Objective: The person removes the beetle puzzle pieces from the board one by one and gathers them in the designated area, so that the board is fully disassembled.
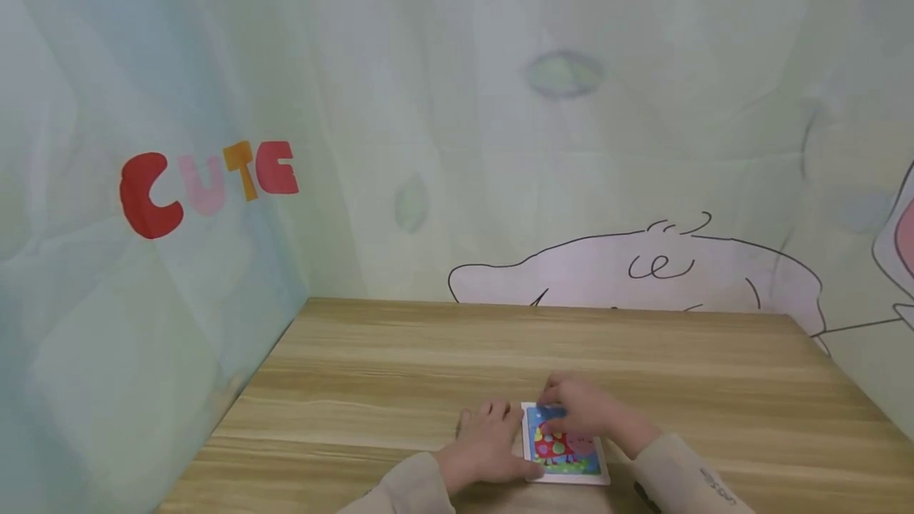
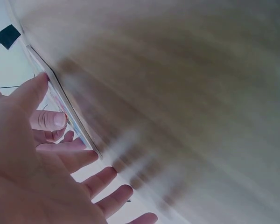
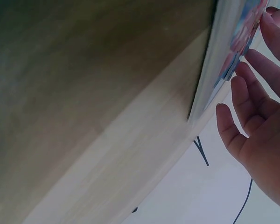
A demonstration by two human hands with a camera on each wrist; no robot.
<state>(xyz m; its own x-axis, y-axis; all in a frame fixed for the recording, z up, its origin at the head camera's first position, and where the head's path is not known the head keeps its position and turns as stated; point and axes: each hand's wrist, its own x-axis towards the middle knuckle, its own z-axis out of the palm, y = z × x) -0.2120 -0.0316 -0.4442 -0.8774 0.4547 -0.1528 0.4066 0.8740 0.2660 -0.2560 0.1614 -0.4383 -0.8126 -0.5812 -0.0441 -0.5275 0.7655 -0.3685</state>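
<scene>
A small white-framed picture puzzle [image 1: 567, 466] lies on the wooden table, showing a red spotted ladybird with a pink face on blue and green. My left hand [image 1: 489, 446] is at its left side, fingers spread and fairly straight. The left thumb [image 2: 31, 93] touches the frame's near edge. Over the upper part of the picture is my right hand [image 1: 581, 407], thumb and forefinger bent about a piece by the far edge. In the right wrist view, a puzzle piece [image 3: 235, 56] shows a raised edge beside those fingers; most of its outline is hidden.
The wood-grain table [image 1: 385, 355] reaches back to a printed cloth wall [image 1: 443, 125] with a line-drawn animal. Another cloth wall [image 1: 78, 300], lettered "CUTE", runs along the left side. A dark strap [image 2: 8, 36] shows by the right wrist.
</scene>
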